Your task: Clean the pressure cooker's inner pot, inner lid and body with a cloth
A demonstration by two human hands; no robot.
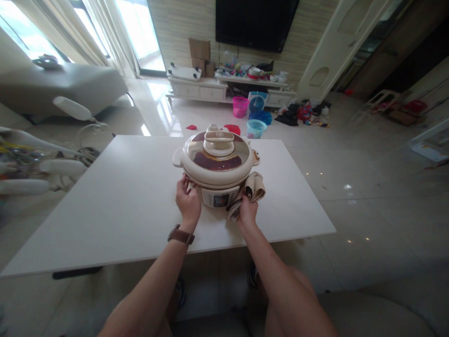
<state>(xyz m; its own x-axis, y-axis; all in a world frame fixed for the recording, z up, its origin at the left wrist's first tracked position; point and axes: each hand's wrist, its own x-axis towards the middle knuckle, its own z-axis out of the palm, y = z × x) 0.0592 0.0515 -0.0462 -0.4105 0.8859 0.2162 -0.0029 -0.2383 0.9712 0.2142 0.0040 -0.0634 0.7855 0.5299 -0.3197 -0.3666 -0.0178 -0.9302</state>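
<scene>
A beige electric pressure cooker [217, 180] stands upright on the white table [140, 201], its control panel facing me. Its round lid [219, 159] has a glossy dark brown and cream top with a raised handle, and it sits on the pot. My left hand [188, 201], with a brown watch strap on the wrist, grips the cooker's left side below the rim, fingers curled against it. Bunched in my right hand [248, 209] is a beige and dark brown cloth [256, 187], pressed against the front right of the cooker's body. The right fingers are partly hidden by the cloth.
Chairs with white padded parts [72, 108] stand left of the table. Beyond it on the floor are a pink basket [240, 107], a light blue basket [256, 128] and bags [289, 114]. A low white cabinet [210, 92] holding clutter stands beneath a television [256, 23].
</scene>
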